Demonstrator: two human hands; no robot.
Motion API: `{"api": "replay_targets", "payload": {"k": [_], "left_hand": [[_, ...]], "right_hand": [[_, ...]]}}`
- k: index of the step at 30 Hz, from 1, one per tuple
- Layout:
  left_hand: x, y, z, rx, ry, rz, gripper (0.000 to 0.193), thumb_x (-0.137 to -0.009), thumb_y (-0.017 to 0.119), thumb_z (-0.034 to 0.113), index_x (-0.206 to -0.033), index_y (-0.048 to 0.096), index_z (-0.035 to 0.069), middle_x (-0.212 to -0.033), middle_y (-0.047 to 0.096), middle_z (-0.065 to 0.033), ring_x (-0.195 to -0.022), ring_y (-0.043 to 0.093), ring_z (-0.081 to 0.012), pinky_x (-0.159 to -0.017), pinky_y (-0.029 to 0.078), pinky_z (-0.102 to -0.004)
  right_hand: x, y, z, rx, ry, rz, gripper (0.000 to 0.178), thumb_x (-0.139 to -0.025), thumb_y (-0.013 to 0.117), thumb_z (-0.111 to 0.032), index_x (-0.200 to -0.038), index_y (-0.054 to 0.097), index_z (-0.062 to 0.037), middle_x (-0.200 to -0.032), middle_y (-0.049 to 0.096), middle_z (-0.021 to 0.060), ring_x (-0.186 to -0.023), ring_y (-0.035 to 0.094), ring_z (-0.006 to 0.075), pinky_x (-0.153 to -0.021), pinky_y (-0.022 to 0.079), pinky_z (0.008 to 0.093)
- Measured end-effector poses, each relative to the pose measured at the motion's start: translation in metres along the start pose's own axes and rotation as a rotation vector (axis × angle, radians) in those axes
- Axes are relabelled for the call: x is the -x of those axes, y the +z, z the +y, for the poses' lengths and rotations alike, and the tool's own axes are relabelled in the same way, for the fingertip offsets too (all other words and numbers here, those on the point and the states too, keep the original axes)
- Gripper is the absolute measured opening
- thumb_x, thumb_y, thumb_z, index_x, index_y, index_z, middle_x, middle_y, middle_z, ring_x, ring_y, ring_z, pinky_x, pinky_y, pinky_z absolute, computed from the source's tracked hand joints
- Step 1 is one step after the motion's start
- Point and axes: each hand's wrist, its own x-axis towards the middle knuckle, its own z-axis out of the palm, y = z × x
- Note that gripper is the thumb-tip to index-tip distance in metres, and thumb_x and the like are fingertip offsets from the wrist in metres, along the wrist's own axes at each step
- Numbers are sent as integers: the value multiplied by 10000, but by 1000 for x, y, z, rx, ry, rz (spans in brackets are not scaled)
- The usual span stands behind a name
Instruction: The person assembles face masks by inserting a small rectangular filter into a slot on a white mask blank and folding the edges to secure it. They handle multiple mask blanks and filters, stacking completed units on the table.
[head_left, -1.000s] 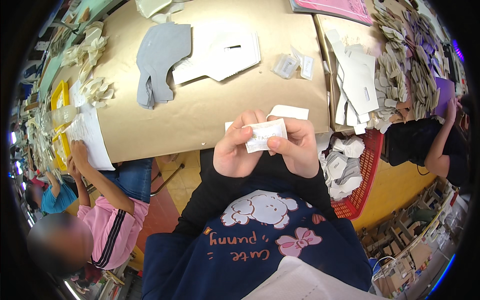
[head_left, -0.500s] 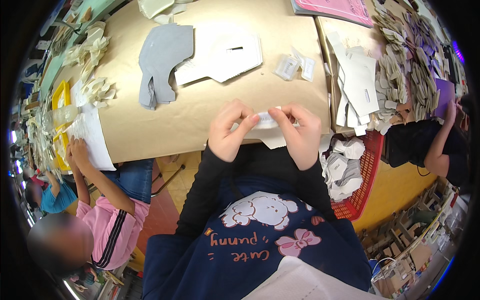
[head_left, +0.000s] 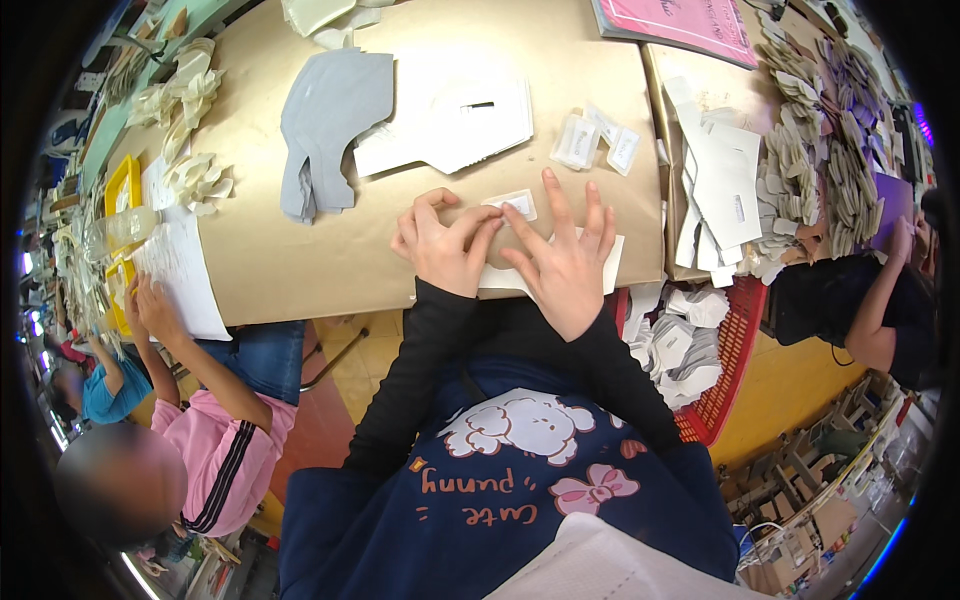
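Observation:
Both my hands are over the brown-covered table, close together. A small white label-like piece with a printed patch [head_left: 521, 204] lies flat just beyond my fingertips. My left hand [head_left: 445, 248] has its thumb and index finger pinched together at the label's near edge; whatever is between them is too small to tell. Spread fingers mark my right hand [head_left: 565, 262], with its index fingertip on the label. Under that hand a white cut sheet piece [head_left: 613, 262] lies at the table's front edge, partly covered.
Beyond my hands are a grey cut piece stack [head_left: 335, 120], a white cut piece stack [head_left: 450, 130] and several small labels [head_left: 577, 142]. White pieces [head_left: 728, 190] and heaped cuttings lie right. A red basket [head_left: 735, 350] holds cuttings. Co-workers sit at both sides.
The label was held up between both hands; now it lies on the table slightly farther forward. My right hand has opened its fingers and the left has shifted left a little.

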Motion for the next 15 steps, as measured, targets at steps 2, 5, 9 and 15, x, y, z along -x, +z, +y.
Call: {"api": "replay_targets", "payload": {"k": [2, 5, 9, 15], "left_hand": [[0, -2, 0, -7, -47, 25, 175, -733, 837, 319, -898, 790, 280, -1181, 511, -17, -1174, 411, -259, -992, 227, -468], [-1, -6, 0, -10, -119, -5, 199, -721, 843, 330, -912, 801, 294, -1192, 511, -7, -1217, 384, -249, -1008, 212, -485], [-1, -7, 0, 15, -131, -12, 199, -722, 843, 329, -916, 808, 301, -1213, 516, -4, -1244, 376, -246, -1019, 200, -494], [4, -9, -9, 67, 4, -25, 190, -799, 782, 249, -985, 802, 283, -1304, 559, -9, -1259, 420, -264, -1026, 210, -500]], "right_hand": [[2, 2, 0, 78, 40, 7, 391, -912, 675, -375, -1297, 662, -309, -1586, 352, 34, -1480, 178, 394, -1160, 152, 613], [5, 2, 0, 86, 66, 0, 369, -937, 659, -331, -1304, 661, -292, -1586, 351, 32, -1495, 161, 401, -1169, 131, 627], [7, 1, -2, 21, 89, -20, 371, -943, 653, -271, -1310, 659, -215, -1585, 354, 29, -1496, 184, 403, -1183, 132, 621], [27, -25, 36, -66, 215, 102, 506, -859, 742, -245, -1322, 623, -78, -1538, 384, 152, -1425, 307, 419, -1155, 270, 529]]}}
